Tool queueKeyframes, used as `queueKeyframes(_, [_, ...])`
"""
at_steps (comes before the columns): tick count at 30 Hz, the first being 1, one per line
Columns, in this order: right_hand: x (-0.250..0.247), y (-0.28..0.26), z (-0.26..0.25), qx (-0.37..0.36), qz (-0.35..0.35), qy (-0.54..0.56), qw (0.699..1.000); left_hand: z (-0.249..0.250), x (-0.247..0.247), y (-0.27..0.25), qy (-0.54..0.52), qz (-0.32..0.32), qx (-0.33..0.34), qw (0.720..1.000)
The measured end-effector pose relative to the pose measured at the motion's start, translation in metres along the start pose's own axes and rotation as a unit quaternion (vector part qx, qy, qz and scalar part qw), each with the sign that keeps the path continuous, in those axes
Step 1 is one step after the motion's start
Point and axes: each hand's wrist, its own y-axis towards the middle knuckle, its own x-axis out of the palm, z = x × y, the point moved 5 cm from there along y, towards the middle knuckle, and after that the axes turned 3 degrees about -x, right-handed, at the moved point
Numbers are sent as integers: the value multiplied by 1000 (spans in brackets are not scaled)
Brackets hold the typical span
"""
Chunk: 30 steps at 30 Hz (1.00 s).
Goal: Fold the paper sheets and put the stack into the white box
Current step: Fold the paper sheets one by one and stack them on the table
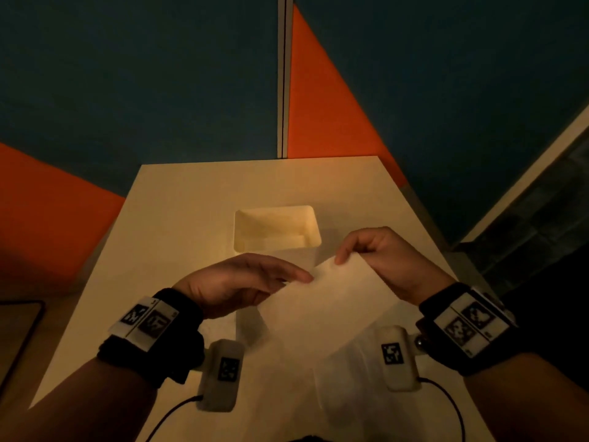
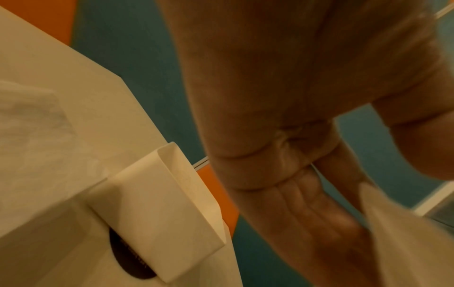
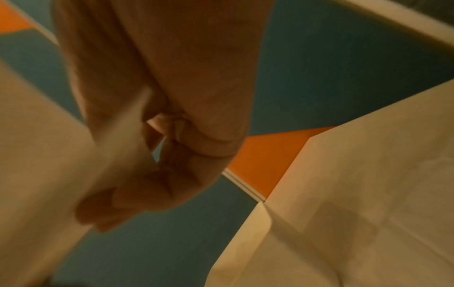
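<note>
A pale paper sheet hangs tilted above the table, held between both hands. My left hand holds its left edge, the fingers stretched along the top and the thumb underneath. My right hand pinches the sheet's far corner with curled fingers. In the left wrist view the sheet lies against the fingertips. It shows as a blur beside the curled fingers in the right wrist view. The white box stands open and empty just beyond the hands, also seen in the left wrist view. More paper lies flat on the table under the held sheet.
The white table ends at blue and orange partition walls behind the box. A dark flat object lies off the table's left side. Wrinkled paper rests on the table near the box. Cables trail from the wrist units at the front edge.
</note>
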Motion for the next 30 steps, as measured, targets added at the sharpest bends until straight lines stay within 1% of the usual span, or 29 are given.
queueKeyframes(3, [16, 6, -4, -7, -61, -49, 997, -2, 8, 7, 39, -1, -6, 999])
queueKeyframes(5, [23, 9, -4, -12, -80, -47, 996, -4, 8, 8, 39, 22, -6, 999])
queueKeyframes(6, [22, 10, -1, -7, -74, -29, 997, -5, 6, 8, 33, 43, -3, 999])
queueKeyframes(8, [13, 13, 11, 17, -32, -1, 999, -9, -5, 4, 24, 101, 9, 995])
queueKeyframes(9, [6, 16, 22, 27, -5, -17, 999, -12, -12, 0, 15, 139, 12, 990])
queueKeyframes(11, [-10, 19, 53, 58, 41, -126, 989, -22, -32, -9, -6, 216, 9, 976])
queueKeyframes(13, [-23, 16, 89, 112, 46, -259, 958, -33, -48, -21, -18, 284, -4, 959])
queueKeyframes(16, [-25, 3, 132, 185, -22, -413, 892, -49, -66, -40, -21, 372, -33, 928])
queueKeyframes(18, [-22, -6, 147, 197, -61, -480, 853, -61, -76, -50, -3, 408, -56, 911])
queueKeyframes(19, [-19, -10, 153, 195, -70, -497, 842, -67, -80, -55, 16, 420, -65, 905])
queueKeyframes(21, [-17, -14, 160, 185, -70, -509, 838, -77, -89, -65, 63, 439, -85, 892])
queueKeyframes(24, [-19, -16, 165, 171, -57, -508, 842, -86, -91, -76, 153, 452, -117, 871])
queueKeyframes(26, [-20, -16, 166, 160, -48, -504, 847, -88, -91, -79, 204, 460, -124, 855])
queueKeyframes(28, [-22, -17, 169, 147, -35, -493, 857, -88, -91, -81, 229, 468, -124, 845])
queueKeyframes(30, [-23, -17, 170, 133, -24, -490, 861, -89, -93, -83, 227, 475, -121, 841])
